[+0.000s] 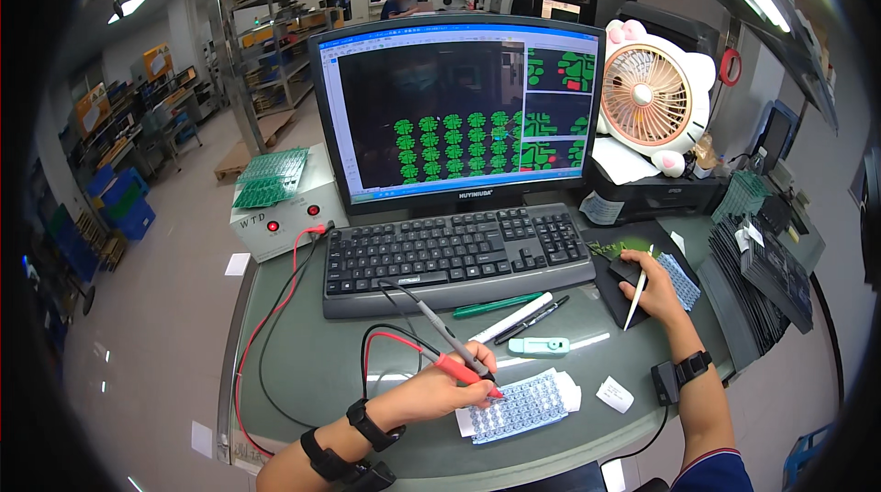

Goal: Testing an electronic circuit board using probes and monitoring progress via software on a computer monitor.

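My left hand (466, 389) is closed around two test probes, a red probe (456, 367) and a grey probe (444, 330), held side by side. Their tips point down at a pale blue-white panel (528, 408) of small round circuit boards; I cannot tell whether they touch it. The panel lies on white paper at the desk's front. My right hand (663, 292) rests over a black mouse (626, 273) on a dark pad (613, 301), with a slim white pen (635, 301) held between its fingers. Beside that hand lies another panel of small boards (679, 283).
A keyboard (459, 251) stands before a monitor (459, 116) showing green board patterns. Between keyboard and panel lie several pens and a teal tool (539, 347). Leads run left to a white box (284, 217). At right are a fan (645, 95), a printer (656, 189) and stacked black trays (752, 281).
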Action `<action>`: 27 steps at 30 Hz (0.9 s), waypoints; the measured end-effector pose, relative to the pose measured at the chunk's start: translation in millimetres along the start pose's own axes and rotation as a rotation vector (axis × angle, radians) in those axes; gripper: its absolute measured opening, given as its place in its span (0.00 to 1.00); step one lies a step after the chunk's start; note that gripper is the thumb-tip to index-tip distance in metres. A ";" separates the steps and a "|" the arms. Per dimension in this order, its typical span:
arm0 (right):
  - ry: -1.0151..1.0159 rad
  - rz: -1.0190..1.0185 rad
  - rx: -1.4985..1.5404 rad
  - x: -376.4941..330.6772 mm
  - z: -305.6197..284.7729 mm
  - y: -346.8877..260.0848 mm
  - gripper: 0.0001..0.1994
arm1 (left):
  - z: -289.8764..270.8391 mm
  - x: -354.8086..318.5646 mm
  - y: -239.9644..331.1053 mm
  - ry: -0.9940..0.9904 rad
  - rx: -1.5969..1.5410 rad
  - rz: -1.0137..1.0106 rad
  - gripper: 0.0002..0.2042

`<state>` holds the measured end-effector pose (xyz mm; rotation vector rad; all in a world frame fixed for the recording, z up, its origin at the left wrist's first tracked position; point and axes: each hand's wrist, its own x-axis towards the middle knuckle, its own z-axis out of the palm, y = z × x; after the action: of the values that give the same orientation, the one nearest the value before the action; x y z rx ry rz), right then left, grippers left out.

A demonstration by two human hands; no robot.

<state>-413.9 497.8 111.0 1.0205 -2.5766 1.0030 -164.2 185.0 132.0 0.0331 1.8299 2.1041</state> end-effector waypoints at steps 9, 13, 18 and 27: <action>-0.007 -0.016 -0.020 0.5 -0.8 -1.3 0.24 | -0.5 0.0 0.8 0.000 0.006 -0.011 0.11; 0.010 -0.013 0.034 0.3 -0.4 3.7 0.22 | -0.4 1.4 0.4 0.002 -0.004 -0.019 0.11; -0.007 -0.006 0.014 -0.8 -0.4 7.7 0.18 | -0.1 0.7 -0.7 0.014 -0.001 -0.028 0.11; 0.009 -0.016 -0.005 -0.7 0.1 10.3 0.18 | -0.7 1.8 -2.7 0.015 0.004 -0.023 0.12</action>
<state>-420.3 503.6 105.3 1.0316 -2.5580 0.9942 -165.3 185.1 128.9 -0.0025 1.8341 2.0904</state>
